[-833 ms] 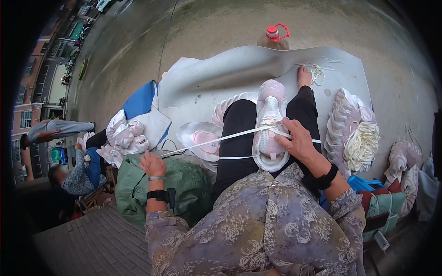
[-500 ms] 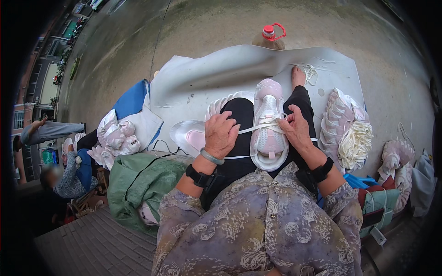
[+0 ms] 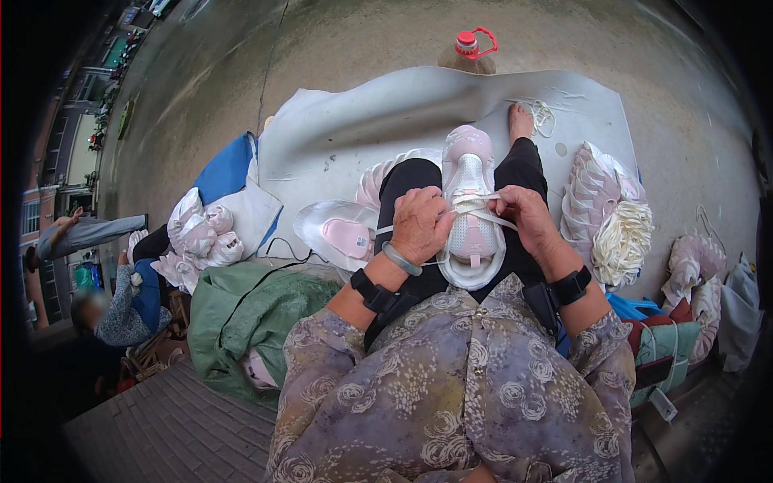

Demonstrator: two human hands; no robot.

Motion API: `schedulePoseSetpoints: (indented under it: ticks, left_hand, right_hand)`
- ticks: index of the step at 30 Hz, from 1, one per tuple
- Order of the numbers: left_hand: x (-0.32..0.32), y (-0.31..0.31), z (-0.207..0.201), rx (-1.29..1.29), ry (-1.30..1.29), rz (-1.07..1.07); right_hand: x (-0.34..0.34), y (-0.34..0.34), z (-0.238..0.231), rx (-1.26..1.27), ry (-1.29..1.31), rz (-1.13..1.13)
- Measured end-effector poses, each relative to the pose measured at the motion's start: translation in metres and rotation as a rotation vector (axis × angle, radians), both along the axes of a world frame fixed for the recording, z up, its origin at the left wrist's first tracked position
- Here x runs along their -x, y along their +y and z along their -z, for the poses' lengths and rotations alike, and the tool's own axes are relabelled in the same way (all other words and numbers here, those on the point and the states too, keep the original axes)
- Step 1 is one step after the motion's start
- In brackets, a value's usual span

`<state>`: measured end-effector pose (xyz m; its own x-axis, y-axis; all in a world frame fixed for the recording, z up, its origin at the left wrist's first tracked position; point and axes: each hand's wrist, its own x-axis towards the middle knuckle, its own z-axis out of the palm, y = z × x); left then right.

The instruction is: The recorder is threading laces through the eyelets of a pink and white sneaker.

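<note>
Across my lap lies a pink and white shoe upper (image 3: 469,151), its toe pointing away from me and its heel tab close to my belly. A white shoelace (image 3: 475,203) runs in crossing strands over its opening. Fingers of my left hand (image 3: 419,223) are pinched on the lace at the left edge of the upper. On the opposite side my right hand (image 3: 527,217) grips the lace between thumb and fingers. Another pink-lined upper (image 3: 346,236) rests beside my left thigh, partly over a further stack of uppers (image 3: 380,179).
Right of my leg sit bundled uppers (image 3: 588,193) and a heap of white laces (image 3: 623,241). A white sheet (image 3: 362,121) covers the ground ahead, with a red-capped jug (image 3: 469,58) behind it. At left are a green sack (image 3: 241,318), more bundled uppers (image 3: 197,233) and other people.
My left hand has moved right, from out beside the upper to its edge, drawing close to my right hand. The lace strand that stretched leftward is now bunched over the upper.
</note>
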<state>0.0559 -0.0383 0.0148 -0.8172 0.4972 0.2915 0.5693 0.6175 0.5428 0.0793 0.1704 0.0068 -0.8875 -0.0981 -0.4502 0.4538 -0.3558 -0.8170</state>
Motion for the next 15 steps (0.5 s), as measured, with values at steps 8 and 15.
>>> schedulePoseSetpoints:
  ticks: [8,15]
  left_hand:
    - [0.001,0.002,-0.004,-0.016,-0.102,0.033]
    - [-0.001,0.006,-0.012,-0.085,-0.143,0.085]
  right_hand:
    - [0.001,-0.004,-0.007,-0.201,0.008,-0.073]
    - [0.006,-0.004,0.015,-0.615,0.115,-0.061]
